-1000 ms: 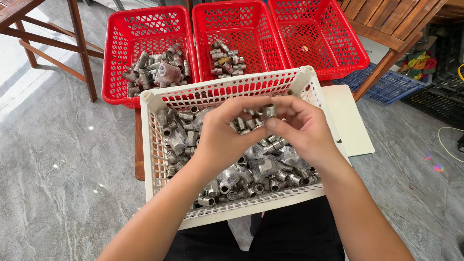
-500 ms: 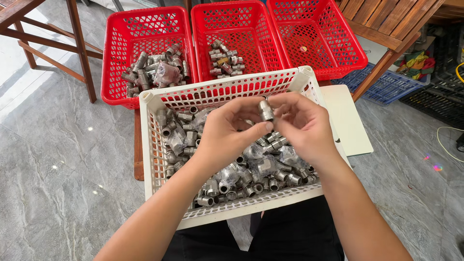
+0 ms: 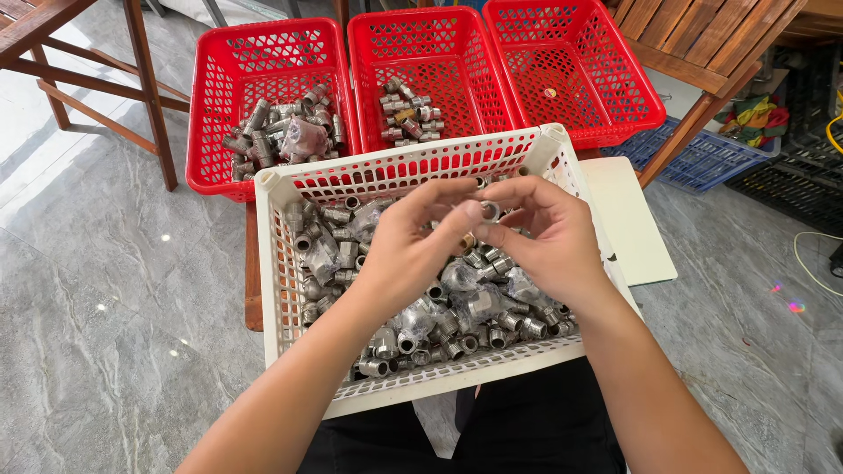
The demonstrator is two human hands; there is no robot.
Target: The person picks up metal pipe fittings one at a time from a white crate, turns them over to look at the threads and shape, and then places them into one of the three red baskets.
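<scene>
Fittings fill most of the white basket [image 3: 281, 290] resting across the person's lap, a deep heap of silver threaded pipe pieces [image 3: 413, 320], some wrapped in clear plastic, reaching from its near edge to its far wall. Beyond its far edge three red baskets stand in a row: the left red basket [image 3: 211, 105] holds a fair pile of longer metal pieces, the middle red basket [image 3: 500, 88] a smaller cluster near its left side, and the right red basket [image 3: 615, 79] only one small round item. Judging by that, the sorting looks early, with most of the stock still in the white basket.

Both hands hover over the middle of the heap. The left hand [image 3: 413, 250] has its thumb and forefinger pinched onto a small silver fitting [image 3: 489, 210], and the right hand [image 3: 549, 233] closes its fingertips on the same piece from the other side, remaining fingers loosely curled. That fitting sits above the heap, toward the far edge of the white basket.
</scene>
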